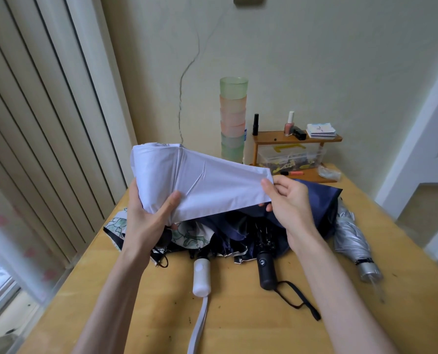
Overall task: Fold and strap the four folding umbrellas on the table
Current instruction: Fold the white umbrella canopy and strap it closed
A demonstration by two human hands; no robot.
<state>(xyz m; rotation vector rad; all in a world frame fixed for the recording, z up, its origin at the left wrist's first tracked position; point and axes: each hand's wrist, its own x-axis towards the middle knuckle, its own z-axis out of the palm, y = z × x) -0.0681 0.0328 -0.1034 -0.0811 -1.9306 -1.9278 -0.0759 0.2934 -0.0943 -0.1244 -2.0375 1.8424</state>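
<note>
The yellow wooden counter (238, 328) carries a heap of loose umbrellas: a floral umbrella (187, 236) at left, a navy umbrella (320, 200) overlapping it, and a silver umbrella (350, 238) just beside them at right. A stack of cups (233, 118) and a small wooden shelf (297, 139) stand at the far edge.

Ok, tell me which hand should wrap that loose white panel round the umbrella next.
Right, probably. The right hand pinches the free panel edge of the white umbrella, while the left hand grips the bunched body, steadying it.
</note>
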